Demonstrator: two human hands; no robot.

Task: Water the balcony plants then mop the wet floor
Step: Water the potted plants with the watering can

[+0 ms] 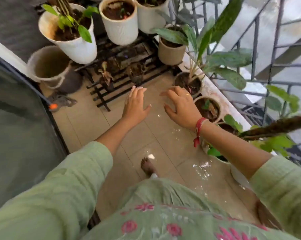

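Note:
My left hand (135, 104) and my right hand (180, 105) hover over the tiled balcony floor (146, 135), both empty with fingers spread and relaxed. Water glints in patches on the floor (202, 168) near my bare foot (148, 166). White ribbed pots with plants (119, 19) stand on a black metal rack (125, 66) ahead. Small round pots (188, 82) line the ledge on the right, beside my right hand. No watering can or mop is in view.
A pale bucket (48, 64) stands at the left by the rack. A dark glass door (16, 127) runs along the left. A metal railing (258, 58) closes the right side. Large leafy plants (224, 54) lean over the ledge.

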